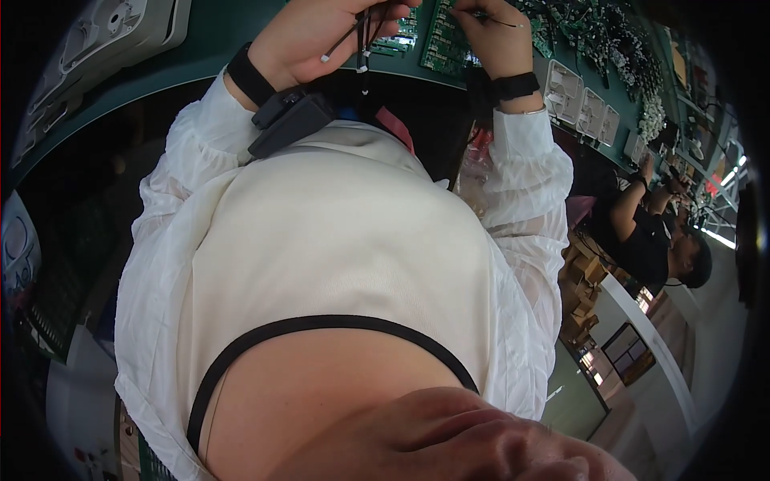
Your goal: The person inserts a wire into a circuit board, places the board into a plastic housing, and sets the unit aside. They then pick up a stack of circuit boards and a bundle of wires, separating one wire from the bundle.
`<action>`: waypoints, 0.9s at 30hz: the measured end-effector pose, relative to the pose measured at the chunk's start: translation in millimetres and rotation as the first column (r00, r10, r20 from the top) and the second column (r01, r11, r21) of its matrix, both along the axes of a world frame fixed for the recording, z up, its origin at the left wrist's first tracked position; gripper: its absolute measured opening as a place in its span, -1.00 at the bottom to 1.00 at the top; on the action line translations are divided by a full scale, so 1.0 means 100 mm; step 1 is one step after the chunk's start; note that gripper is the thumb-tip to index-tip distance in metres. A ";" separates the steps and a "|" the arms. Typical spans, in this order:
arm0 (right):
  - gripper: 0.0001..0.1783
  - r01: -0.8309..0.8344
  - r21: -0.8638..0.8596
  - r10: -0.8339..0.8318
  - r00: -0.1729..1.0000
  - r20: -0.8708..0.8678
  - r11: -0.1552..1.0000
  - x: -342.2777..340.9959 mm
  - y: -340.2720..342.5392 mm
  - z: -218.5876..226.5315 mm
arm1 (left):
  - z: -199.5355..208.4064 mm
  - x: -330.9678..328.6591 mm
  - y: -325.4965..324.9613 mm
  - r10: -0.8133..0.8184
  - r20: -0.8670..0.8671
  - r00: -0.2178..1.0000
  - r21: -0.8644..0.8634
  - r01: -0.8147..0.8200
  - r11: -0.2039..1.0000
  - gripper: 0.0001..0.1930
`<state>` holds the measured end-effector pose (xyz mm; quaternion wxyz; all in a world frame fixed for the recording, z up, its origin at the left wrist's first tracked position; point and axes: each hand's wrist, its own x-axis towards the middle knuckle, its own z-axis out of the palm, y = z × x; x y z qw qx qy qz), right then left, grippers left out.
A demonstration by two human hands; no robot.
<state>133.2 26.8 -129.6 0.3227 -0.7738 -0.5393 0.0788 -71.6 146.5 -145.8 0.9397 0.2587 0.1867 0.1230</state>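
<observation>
At the top edge, my left hand [301, 40] is closed around several thin black cables [362, 40]. Their small white connectors dangle below the fingers. My right hand [499, 40] is pinched, and a thin dark cable [504, 22] with a pale tip sticks out across it. The fingertips of both hands are partly cut off by the frame. Between the hands lie green circuit boards [446, 44] on the green table, right beside my right fingers.
White plastic housings [112, 24] stand at the far left, and smaller white housings [577, 104] line the table edge on the right. A heap of cables [609, 40] lies beyond my right hand. Another person [654, 240] sits further right along the bench.
</observation>
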 end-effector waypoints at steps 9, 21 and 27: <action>-0.89 -0.045 0.010 0.045 0.998 0.036 0.999 0.03 -0.02 0.01 | 0.04 -0.01 0.02 -0.032 0.028 0.999 0.037 0.031 0.999 -0.78; -0.90 -0.114 -0.214 0.122 0.992 0.023 0.970 0.31 0.20 -0.02 | -0.14 -0.10 0.07 0.014 -0.004 1.000 0.456 -0.011 0.890 -0.73; -0.88 -0.155 -0.563 0.184 0.983 -0.006 0.812 0.44 0.60 0.17 | -0.32 -0.15 0.19 -0.080 0.045 0.996 0.526 0.044 0.850 -0.77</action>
